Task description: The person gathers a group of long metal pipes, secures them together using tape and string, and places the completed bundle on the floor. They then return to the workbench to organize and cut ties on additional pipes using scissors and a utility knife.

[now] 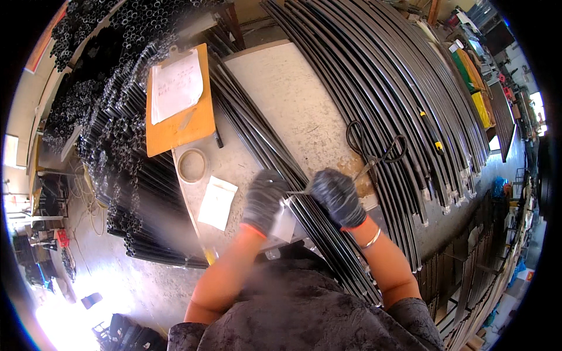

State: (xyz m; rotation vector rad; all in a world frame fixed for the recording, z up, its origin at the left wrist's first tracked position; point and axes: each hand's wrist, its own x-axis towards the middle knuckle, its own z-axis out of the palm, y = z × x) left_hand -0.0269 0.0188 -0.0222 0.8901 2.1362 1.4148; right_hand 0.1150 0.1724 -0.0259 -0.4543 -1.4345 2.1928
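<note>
The left hand [263, 199] and right hand [335, 199], both gloved, have curled fingers grasping a thin strip [298, 192] that spans between them. Beneath the fingers runs a bundle of black tubes [321, 231]. Scissors [371, 160] lie right of the right fingers; left of the left fingers, the counter [231, 169] carries a white packet [217, 203].

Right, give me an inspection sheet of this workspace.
Surface: pale worktable, scuffed and stained.
Job's things: black tube bundle crossing the table; thin strip above it, blurred.
Hands: left hand and right hand gloved, closed on the strip.
Clutter: orange clipboard, tape roll, white paper, scissors.
Cables: pale loops on the floor at left; cable or hose, can't tell.
Surroundings: tube stack at left, long tubes at right.
</note>
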